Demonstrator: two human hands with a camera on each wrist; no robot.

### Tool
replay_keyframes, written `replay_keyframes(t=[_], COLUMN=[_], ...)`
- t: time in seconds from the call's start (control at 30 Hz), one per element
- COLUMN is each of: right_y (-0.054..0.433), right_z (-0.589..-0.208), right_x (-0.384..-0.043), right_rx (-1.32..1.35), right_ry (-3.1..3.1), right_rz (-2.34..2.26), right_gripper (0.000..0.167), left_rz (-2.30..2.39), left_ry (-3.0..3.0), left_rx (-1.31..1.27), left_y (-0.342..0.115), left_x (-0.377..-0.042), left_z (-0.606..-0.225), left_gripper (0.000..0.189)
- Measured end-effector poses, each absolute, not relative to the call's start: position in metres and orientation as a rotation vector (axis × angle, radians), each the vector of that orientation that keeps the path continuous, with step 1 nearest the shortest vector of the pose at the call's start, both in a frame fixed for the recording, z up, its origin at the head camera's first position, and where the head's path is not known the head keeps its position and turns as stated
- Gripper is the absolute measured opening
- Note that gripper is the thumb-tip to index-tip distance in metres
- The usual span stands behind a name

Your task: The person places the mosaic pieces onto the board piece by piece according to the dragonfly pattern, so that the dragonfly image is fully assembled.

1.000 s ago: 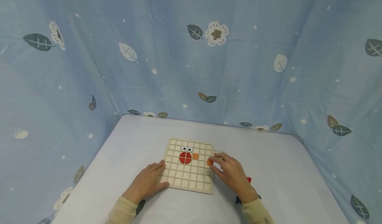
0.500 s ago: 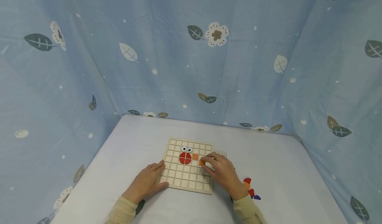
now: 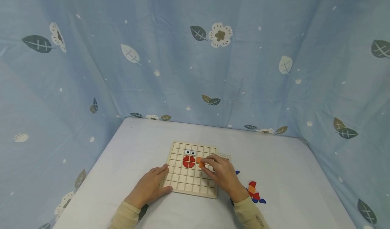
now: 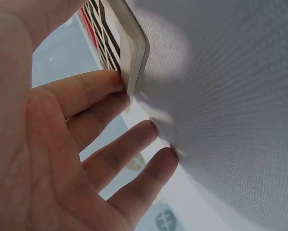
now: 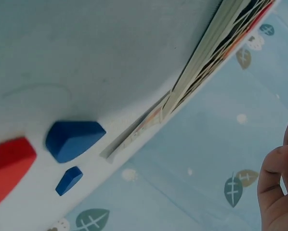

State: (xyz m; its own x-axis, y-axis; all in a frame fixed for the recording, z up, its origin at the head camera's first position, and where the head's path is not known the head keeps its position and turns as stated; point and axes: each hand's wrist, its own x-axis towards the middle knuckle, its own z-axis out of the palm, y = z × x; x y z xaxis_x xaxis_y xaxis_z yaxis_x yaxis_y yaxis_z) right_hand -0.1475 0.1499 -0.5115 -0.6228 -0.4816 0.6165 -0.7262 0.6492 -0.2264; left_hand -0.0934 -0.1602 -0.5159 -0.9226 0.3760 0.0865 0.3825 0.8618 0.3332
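Note:
A square wooden grid board (image 3: 189,180) lies on the white table. Set in it are two eye tiles (image 3: 190,152), a red disc of quarter pieces (image 3: 189,161) and an orange square tile (image 3: 199,159). My right hand (image 3: 222,173) pinches another orange tile (image 3: 201,164) between thumb and fingers, over the cell just below the set one. At the board's left edge rests my left hand (image 3: 150,185), thumb at the near corner. The left wrist view shows its straight fingers (image 4: 93,91) against the board's side.
Red, orange and blue pieces (image 3: 256,195) lie loose right of the right forearm, with a blue piece (image 3: 237,172) nearer the board. A small pattern card (image 3: 225,156), partly hidden by the hand, sits at the board's right edge. Behind the table hangs a blue curtain (image 3: 182,69).
My right hand has carried the orange tile left from the board's right edge to beside the set orange tile. More loose pieces show behind the forearm. The left hand stays put.

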Motion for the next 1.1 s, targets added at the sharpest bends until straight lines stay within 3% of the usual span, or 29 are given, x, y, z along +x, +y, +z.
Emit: replay_keyframes(t=[1.1], right_y=[0.130], right_z=[-0.512], right_x=[-0.171], right_rx=[0.966], right_ry=[-2.688], right_rz=[0.457], right_gripper=[0.020], left_rz=[-0.556], left_ry=[-3.022], left_rx=[-0.597], left_y=[-0.161], left_x=[-0.094], left_z=[-0.517], left_gripper=[0.074])
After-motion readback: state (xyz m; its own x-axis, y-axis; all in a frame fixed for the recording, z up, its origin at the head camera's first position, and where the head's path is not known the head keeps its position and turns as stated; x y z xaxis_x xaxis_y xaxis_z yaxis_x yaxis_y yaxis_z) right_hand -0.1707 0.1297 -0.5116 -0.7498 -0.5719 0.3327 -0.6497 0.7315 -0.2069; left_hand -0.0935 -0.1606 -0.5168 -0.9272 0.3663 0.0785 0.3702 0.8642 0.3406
